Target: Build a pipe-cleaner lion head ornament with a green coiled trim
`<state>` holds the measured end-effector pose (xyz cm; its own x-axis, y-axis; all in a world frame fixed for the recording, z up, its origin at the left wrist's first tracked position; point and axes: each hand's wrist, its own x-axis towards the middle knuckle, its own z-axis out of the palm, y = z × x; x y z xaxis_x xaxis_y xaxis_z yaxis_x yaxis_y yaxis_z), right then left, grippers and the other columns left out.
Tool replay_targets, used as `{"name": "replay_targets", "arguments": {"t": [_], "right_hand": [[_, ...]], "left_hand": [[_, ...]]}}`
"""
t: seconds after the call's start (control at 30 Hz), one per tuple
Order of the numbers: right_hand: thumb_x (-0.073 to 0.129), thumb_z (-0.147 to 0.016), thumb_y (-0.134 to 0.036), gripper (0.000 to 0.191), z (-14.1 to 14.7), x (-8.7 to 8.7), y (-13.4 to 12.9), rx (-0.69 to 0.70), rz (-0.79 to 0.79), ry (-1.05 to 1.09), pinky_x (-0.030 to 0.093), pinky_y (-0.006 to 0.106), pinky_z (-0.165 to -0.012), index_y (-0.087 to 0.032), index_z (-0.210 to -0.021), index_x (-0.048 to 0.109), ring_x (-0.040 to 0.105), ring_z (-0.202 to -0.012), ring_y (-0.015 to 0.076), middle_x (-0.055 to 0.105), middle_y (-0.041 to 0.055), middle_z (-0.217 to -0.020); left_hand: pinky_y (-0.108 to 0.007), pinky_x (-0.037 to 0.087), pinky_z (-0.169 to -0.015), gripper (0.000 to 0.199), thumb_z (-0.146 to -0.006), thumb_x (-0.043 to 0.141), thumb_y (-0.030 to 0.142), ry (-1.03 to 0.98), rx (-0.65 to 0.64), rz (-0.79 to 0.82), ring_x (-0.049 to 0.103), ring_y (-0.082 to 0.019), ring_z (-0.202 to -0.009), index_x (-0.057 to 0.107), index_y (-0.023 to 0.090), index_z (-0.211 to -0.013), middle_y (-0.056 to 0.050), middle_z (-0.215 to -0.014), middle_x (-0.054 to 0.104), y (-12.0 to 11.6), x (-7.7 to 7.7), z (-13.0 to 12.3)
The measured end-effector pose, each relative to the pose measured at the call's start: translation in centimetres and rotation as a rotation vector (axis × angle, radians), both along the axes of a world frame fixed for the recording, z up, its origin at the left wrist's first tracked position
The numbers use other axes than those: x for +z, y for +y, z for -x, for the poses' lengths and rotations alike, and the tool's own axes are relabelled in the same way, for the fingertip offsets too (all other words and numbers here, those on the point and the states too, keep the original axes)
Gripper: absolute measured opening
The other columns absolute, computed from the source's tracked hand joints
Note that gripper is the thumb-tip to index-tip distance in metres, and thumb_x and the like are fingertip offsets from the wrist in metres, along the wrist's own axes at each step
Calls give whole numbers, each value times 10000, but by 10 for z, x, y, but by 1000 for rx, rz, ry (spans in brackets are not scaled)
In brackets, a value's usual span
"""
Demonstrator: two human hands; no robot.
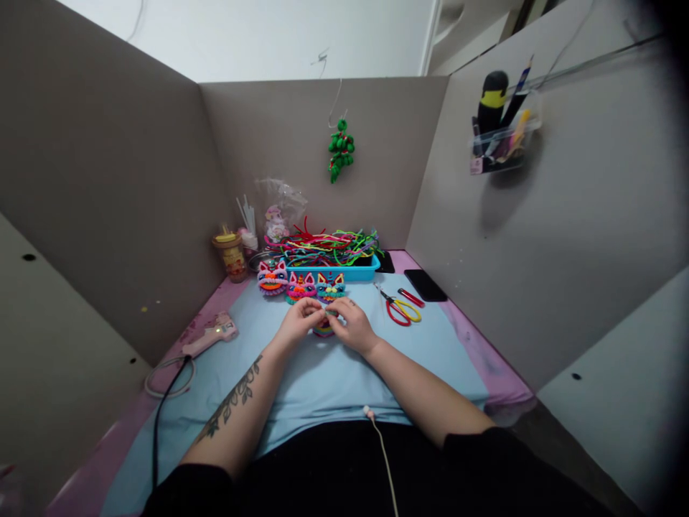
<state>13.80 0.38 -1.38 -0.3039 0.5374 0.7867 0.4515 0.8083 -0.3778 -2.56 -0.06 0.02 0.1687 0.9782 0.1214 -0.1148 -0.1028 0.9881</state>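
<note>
My left hand and my right hand meet at the middle of the blue cloth, their fingers pinched together. Between and below them is a small colourful fuzzy piece, mostly covered by the fingers. Whatever the fingertips pinch is too small to make out. Just beyond the hands stand three fuzzy animal heads: a light pink one, a hot pink one and a blue one.
Behind the heads, a blue tray holds many coloured fuzzy stems. Pliers, a red cutter and a phone lie right. Left are a pink glue gun with cable and a cup. Partitions surround the table.
</note>
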Motion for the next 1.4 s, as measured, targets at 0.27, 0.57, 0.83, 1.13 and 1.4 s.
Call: {"name": "replay_targets", "arguments": {"t": [0.27, 0.57, 0.83, 1.13, 1.4], "right_hand": [[531, -788, -138, 137, -3, 4, -1, 76, -15, -6, 466, 358, -810, -212, -890, 586, 549, -882, 199, 611, 53, -860], [524, -787, -141, 89, -6, 3, 1, 101, -55, -66, 472, 361, -779, -204, -841, 556, 534, -854, 204, 581, 63, -846], [524, -807, -149, 107, -13, 3, 5, 154, -89, -166, 480, 373, -785, -198, -894, 563, 529, -870, 209, 584, 69, -860], [525, -804, -137, 85, -13, 4, 5, 196, -28, -152, 469, 354, -778, -192, -859, 560, 535, -850, 199, 584, 65, -844], [553, -820, -213, 100, -17, 2, 11, 104, 91, 43, 471, 303, -681, -198, -912, 590, 553, -829, 189, 605, 63, -857]], "left_hand": [[-218, 437, -580, 492, -597, 767, 420, -17, -62, 85, 573, -96, -578, 493, 169, -920, 24, -671, 596, -1, 0, 2], [-217, 423, -555, 498, -615, 764, 426, -14, -139, 80, 554, -85, -525, 503, 167, -951, 36, -637, 594, 0, -2, 5], [-215, 405, -534, 417, -645, 747, 402, 80, -155, 2, 538, -88, -499, 520, 147, -884, 32, -575, 587, -1, -1, 4], [-213, 416, -532, 396, -671, 720, 424, 151, -174, -19, 551, -98, -516, 533, 139, -873, 19, -580, 599, -4, 3, 4], [-269, 487, -656, 434, -590, 780, 380, 150, 1, -110, 620, -148, -687, 616, 147, -918, -44, -829, 677, 5, -4, 11]]}}
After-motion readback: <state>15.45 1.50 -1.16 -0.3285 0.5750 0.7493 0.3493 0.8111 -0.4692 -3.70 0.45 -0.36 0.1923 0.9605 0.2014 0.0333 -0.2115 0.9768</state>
